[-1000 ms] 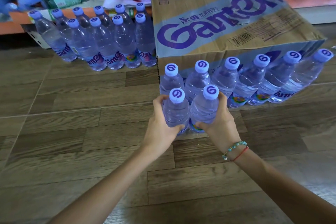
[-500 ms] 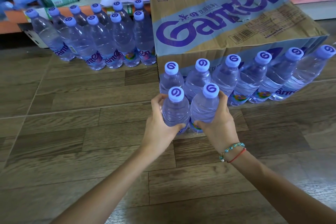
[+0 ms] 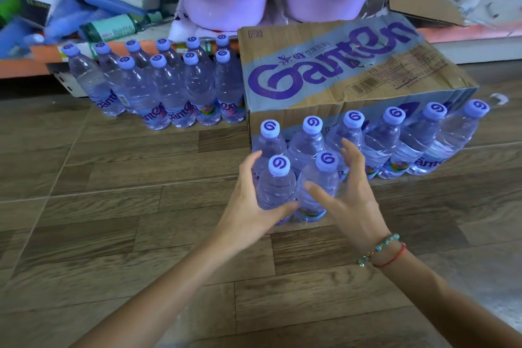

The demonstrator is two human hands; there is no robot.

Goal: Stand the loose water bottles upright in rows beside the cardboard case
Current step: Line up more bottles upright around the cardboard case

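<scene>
Both bare arms reach forward, hands side by side.
Left hand cupped, fingers curled; right hand spread, fingers straight, beaded wrist.

Left hand grips front-left bottle; right hand spread beside front-right bottle, before cardboard case.

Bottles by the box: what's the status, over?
Left hand grips front-left bottle. Right hand open, fingers spread beside front-right bottle. Both upright, starting a second row before the cardboard box. Nothing in the way.
</scene>
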